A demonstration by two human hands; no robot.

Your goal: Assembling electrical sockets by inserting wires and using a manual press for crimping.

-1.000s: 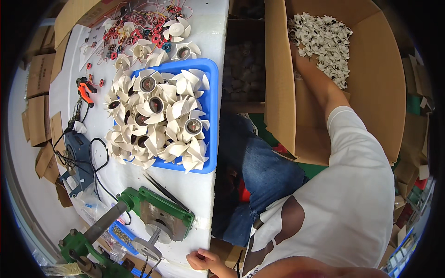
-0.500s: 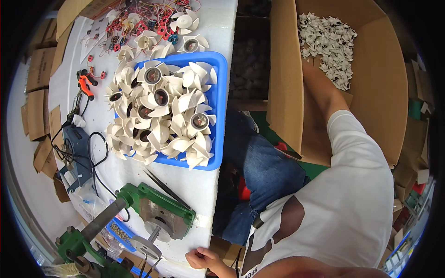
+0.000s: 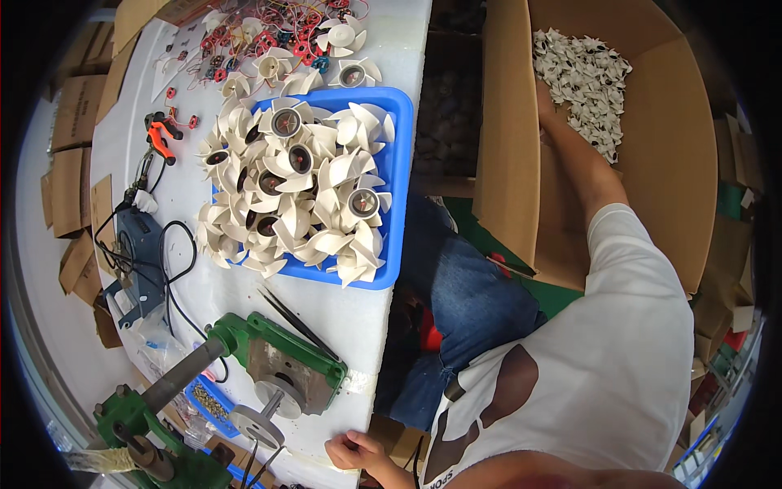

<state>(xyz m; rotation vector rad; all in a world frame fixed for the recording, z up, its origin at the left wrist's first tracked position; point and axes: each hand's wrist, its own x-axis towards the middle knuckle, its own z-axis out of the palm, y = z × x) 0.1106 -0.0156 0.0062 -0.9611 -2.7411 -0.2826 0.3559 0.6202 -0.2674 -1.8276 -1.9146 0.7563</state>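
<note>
My left hand (image 3: 356,451) rests at the table's near edge, fingers curled closed; what they hold, if anything, is hidden. Beside it stands a green hand press (image 3: 297,359) with a metal shaft and round disc. My right arm (image 3: 582,155) reaches into a big cardboard box (image 3: 509,155); the box wall covers most of that hand, so its fingers do not show. By the hand lies a heap of small white bladed fan wheels (image 3: 582,81). On the table, a blue tray (image 3: 399,179) is piled with larger cream fan impellers (image 3: 330,175), several with dark round centres.
Red-and-blue wired motor parts (image 3: 281,37) lie at the table's far end. Orange-handled pliers (image 3: 163,140), a blue device with black cables (image 3: 137,253), black tweezers (image 3: 297,322) and a small blue tray of tiny metal parts (image 3: 210,403) are about the table.
The view has shifted slightly, so the table and tray sit a little further right. My right arm stays inside the box, its forearm slightly shifted. My left hand stays closed at the table edge.
</note>
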